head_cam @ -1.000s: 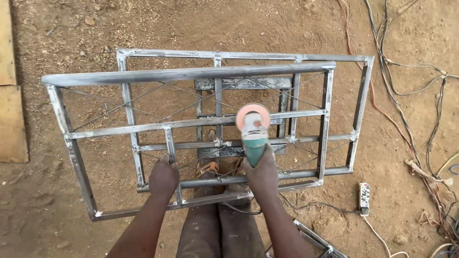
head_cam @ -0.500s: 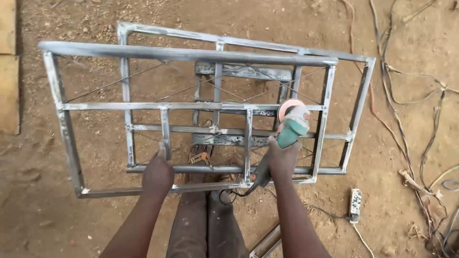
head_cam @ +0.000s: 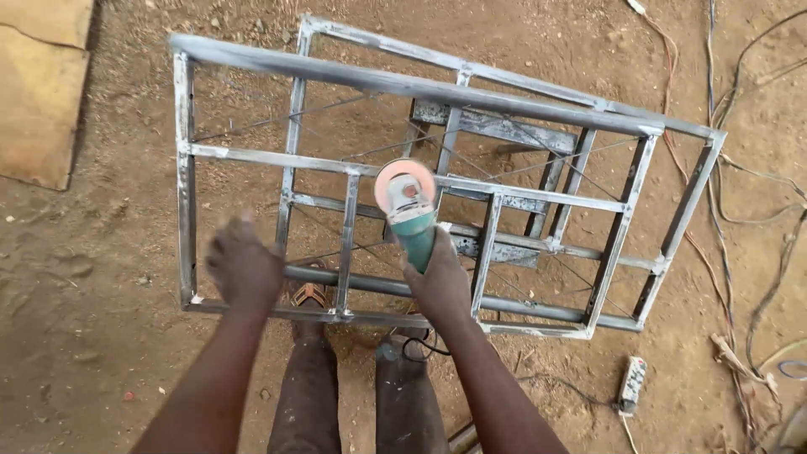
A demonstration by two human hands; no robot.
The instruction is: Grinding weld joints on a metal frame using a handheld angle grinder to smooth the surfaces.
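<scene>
Since half a second ago, the angle grinder [head_cam: 412, 214] has swung left to the middle of the welded steel frame [head_cam: 437, 88], its pinkish disc over a crossbar. Right hand [head_cam: 440, 282] fingers are clamped on the green body. The left hand [head_cam: 244, 267] is blurred at the frame's near rail; its fingers seem loosely spread, though I cannot tell whether they grip.
</scene>
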